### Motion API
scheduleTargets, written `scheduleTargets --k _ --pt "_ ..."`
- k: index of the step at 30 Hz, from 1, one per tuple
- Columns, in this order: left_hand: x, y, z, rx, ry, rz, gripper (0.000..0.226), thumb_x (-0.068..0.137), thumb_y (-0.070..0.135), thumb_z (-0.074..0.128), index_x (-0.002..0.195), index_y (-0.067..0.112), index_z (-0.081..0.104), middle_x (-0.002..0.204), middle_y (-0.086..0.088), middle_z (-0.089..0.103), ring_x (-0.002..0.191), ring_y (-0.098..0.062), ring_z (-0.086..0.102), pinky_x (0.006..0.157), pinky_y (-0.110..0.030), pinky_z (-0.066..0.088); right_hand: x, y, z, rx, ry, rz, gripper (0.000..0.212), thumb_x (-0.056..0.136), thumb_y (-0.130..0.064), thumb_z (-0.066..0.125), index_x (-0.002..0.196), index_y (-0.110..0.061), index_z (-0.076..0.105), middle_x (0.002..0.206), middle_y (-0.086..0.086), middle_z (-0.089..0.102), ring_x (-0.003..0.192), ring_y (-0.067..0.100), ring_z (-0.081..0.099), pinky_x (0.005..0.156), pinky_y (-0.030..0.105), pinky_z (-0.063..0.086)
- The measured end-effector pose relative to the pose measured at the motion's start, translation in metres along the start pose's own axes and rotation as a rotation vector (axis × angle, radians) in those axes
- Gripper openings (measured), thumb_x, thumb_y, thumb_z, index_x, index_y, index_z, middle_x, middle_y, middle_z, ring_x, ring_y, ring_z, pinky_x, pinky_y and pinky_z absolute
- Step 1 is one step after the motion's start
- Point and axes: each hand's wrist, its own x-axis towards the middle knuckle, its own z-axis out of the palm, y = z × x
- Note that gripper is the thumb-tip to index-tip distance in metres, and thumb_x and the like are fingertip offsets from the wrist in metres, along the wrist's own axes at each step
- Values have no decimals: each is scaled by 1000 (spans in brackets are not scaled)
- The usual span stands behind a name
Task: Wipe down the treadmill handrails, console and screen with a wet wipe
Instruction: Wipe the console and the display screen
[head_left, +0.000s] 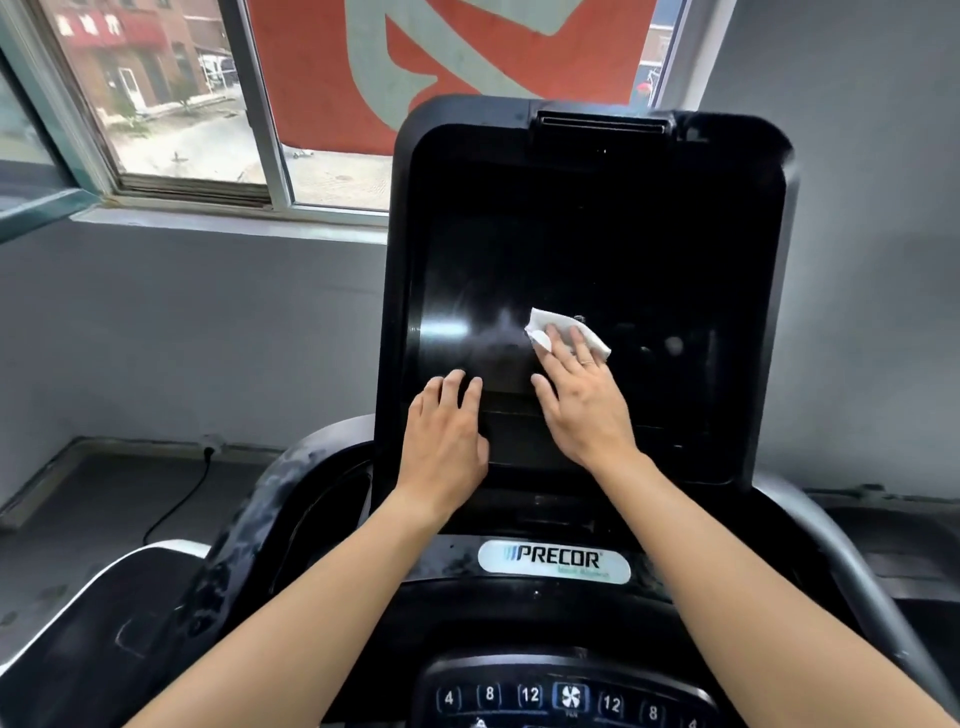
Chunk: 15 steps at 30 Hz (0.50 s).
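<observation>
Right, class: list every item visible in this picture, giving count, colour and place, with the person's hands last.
screen: one, black, centre
wet wipe: one, white, on the screen under the right hand's fingers
logo badge: one, silver, below the screen
keypad: one, black, bottom edge
right handrail: one, grey, lower right
window: one, white-framed, upper left
cable: one, black, floor at left
left hand: one, flat at the screen's lower edge
right hand: one, pressing the wet wipe on the screen
</observation>
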Motion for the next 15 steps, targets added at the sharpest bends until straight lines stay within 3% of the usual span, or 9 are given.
scheduleTargets --k 2,6,8,15 --pt "5 0 -2 4 9 -8 70 86 23 65 152 10 46 156 -14 41 146 -35 36 119 -46 36 2 -12 5 12 -7 6 59 108 -43 32 162 -20 26 170 -4 16 159 19 -2 129 45 10" --pt "16 -3 -4 -3 30 -22 74 83 25 68 151 10 43 159 -15 37 149 -36 32 121 -48 33 -7 -19 21 -112 -111 -336 60 106 -44 26 159 -18 37 168 -2 24 159 19 5 128 43 15" --pt "20 -5 -6 16 26 -31 76 85 29 69 152 11 41 161 -14 36 150 -35 31 121 -49 32 1 -10 18 -162 -88 -391 57 106 -42 26 156 -19 43 167 -4 28 158 18 11 128 40 16" --pt "26 -5 -7 89 28 -65 82 90 50 69 156 12 38 160 -14 39 147 -33 37 121 -48 32 33 -10 0 19 63 -50 57 109 -37 30 163 -20 24 170 -7 13 158 13 -6 129 40 3"
